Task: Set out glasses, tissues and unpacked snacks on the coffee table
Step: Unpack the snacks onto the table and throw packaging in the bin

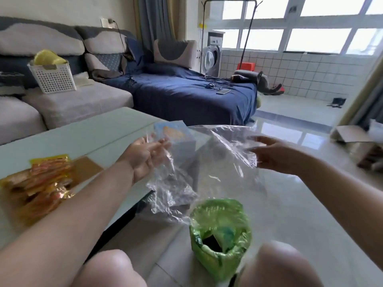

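Observation:
A sheet of clear plastic wrap hangs crumpled in the air between my hands, past the coffee table's near right corner. My left hand is palm up with relaxed fingers, its fingertips touching the wrap's left edge. My right hand reaches in from the right and pinches the wrap's right side between thumb and fingers. A light blue tissue box stands at the table corner, partly behind the wrap. Several yellow and orange snack packets lie piled on the table's left side under my left forearm.
A bin lined with a green bag stands on the floor between my knees, below the wrap. A grey sofa with a white basket runs behind the table. A cardboard box lies on the floor at right.

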A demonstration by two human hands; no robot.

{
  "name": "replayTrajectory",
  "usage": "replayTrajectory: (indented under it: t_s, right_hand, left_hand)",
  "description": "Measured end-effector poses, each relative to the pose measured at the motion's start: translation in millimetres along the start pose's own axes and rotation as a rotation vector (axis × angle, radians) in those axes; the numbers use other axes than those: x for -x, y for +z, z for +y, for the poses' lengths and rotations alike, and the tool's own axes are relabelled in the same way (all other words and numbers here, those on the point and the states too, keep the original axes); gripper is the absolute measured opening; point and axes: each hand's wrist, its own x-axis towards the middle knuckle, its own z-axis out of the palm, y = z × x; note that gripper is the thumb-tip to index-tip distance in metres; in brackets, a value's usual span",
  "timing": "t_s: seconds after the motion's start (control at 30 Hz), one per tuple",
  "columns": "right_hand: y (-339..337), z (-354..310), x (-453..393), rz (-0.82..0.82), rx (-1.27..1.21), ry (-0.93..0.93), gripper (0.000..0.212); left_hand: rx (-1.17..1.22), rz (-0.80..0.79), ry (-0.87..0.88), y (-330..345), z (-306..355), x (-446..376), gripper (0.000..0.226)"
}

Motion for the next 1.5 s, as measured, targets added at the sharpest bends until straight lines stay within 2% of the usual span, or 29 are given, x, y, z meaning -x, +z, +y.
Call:
replayTrajectory:
  t_s: [0.1,0.2,0.3,0.4,0.53,0.63,0.8,0.83,0.9,0.93,1.0,1.03,1.07,1.13,1.2,1.37,1.5]
  right_hand:
    - [-39,29,1,0.144,0.023,0.033,0.043]
    - [-74,65,0,0.265,0.061,0.113,0.049]
    - [-96,101,-8,0.329,0.14,0.22,0.056]
    - [-110,137,-20,0.36,0.149,0.299,0.05]
    - [-117,178,-37,0.413,0.258,0.353,0.05]
    - [-116,200,-54,0.441,0.31,0.345,0.053]
    - [-114,219,-79,0.447,0.379,0.316,0.066]
    - [-114,221,-81,0.441,0.492,0.3,0.071]
    - [-113,224,-84,0.399,0.961,0.202,0.08]
    - [-109,224,-83,0.378,1.168,0.063,0.077]
    - [-96,227,-82,0.256,1.4,-0.273,0.061]
    - [-86,230,-82,0.151,1.468,-0.38,0.054]
    - [-77,235,-83,0.007,1.526,-0.4,0.047]
    - [-58,247,-87,-0.273,1.596,-0.279,0.041]
    - [-46,257,-94,-0.444,1.704,-0.105,0.042]
    - [-28,282,-116,-0.658,1.93,0.075,0.049]
    - [-14,303,-132,-0.713,1.97,0.112,0.05]
  left_hand:
    - [-0.049,-0.045,-0.028,25,-36,-7,0.028]
    - [-0.223,-0.015,-0.042,44,-75,-17,0.063]
    - [-0.384,-0.03,-0.057,56,-116,-29,0.079]
    - [-0.439,-0.063,-0.12,65,-159,-46,0.082]
    - [-0.451,-0.078,-0.232,81,-218,-57,0.075]
    - [-0.551,-0.181,-0.309,95,-257,-57,0.076]
    - [-0.799,-0.326,-0.363,108,-307,-65,0.081]
    - [-0.83,-0.339,-0.377,109,-314,-67,0.081]
    - [-0.858,-0.357,-0.402,108,-329,-72,0.081]
    - [-0.857,-0.362,-0.419,107,-337,-74,0.08]
    - [-0.842,-0.366,-0.455,105,-349,-78,0.079]
    - [-0.825,-0.363,-0.472,104,-354,-79,0.078]
    - [-0.793,-0.352,-0.492,103,-359,-82,0.077]
    - [-0.7,-0.318,-0.531,98,-365,-87,0.077]
    - [-0.646,-0.301,-0.553,92,-369,-91,0.076]
    - [-0.7,-0.266,-0.581,74,-384,-107,0.073]
    - [-0.796,-0.232,-0.548,65,-392,-114,0.059]
